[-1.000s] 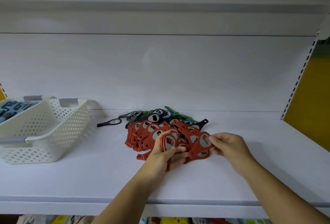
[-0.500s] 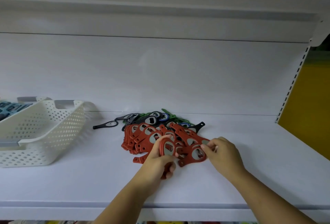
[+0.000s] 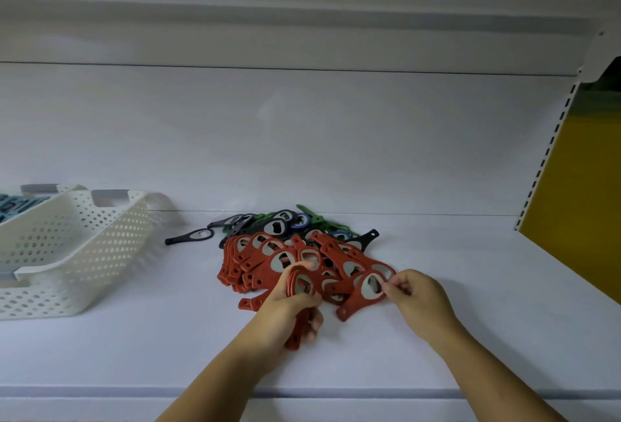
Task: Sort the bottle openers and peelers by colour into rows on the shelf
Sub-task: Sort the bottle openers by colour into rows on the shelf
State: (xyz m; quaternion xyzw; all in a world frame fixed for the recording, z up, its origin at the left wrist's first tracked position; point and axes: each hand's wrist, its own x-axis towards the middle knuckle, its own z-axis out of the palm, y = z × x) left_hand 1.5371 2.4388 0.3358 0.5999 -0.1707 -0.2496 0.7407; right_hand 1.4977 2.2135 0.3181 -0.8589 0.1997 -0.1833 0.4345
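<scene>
**Both hands on red openers, pile mid-shelf**

Left hand (image 3: 289, 307): fingers curled tight round a stack of red openers (image 3: 302, 282), heads up, handles poking out below the palm. Thumb lies across the top of the stack.

Right hand (image 3: 416, 297): thumb and forefinger pinch the head rim of a single red opener (image 3: 366, 290); other fingers loosely curled. Its handle end points down-left toward the shelf (image 3: 134, 354); can't tell whether it touches.

Between and just behind the hands: red pile (image 3: 265, 260), overlapping, heads mostly facing up, lying on the shelf.

Behind that, against the back panel: mixed heap of black, green and blue openers (image 3: 279, 225), touching the red pile's far edge.

Lone black opener (image 3: 191, 236) lies flat to the left of the heap, apart from it.

Far left: white basket (image 3: 84, 253), perforated, tilted with its right side raised. Second basket (image 3: 43, 188) behind it holds teal items (image 3: 16, 206); too small to tell what kind.
</scene>
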